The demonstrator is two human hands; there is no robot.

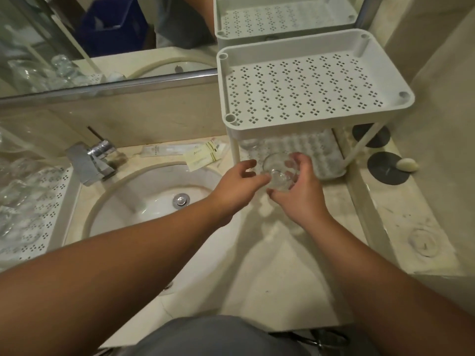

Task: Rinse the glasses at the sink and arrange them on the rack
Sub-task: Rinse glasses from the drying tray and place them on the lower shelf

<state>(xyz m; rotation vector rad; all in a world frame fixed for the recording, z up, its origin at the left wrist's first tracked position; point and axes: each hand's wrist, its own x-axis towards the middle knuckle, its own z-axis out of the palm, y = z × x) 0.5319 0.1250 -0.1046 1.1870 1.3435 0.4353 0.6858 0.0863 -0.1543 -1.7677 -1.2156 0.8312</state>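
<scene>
Head view, looking down on sink (144,191) and rack (314,80).

Glass (280,173) held in the air at the front edge of the rack's lower shelf (326,158), just right of the sink bowl; tilted, mouth turned up toward the camera. Clear, apparently empty.

Right hand (299,194) wrapped around the glass from the right and below: fingers curled over the far rim, thumb under the near side. Holding the glass.

Left hand (239,186) just beside the glass on its left, fingers loosely spread, index tip at or near the glass wall; actual contact not possible to judge. Nothing gripped.

Rack: white plastic, two tiers with perforated floors, on the desk (270,273) to the right of the sink, against the mirror (77,42). Top tier bare. Something clear at the back left of the lower shelf, too hidden to identify.

Tap (91,160) at the sink's far left, no water visible. Drain plug (181,200) in the bowl centre. Second perforated tray (43,209) at far left carrying several clear glasses (15,186). Paper sachets (203,156) behind the sink. Two dark round discs (388,168) and a small pale soap (407,164) on the ledge to the right of the rack.
</scene>
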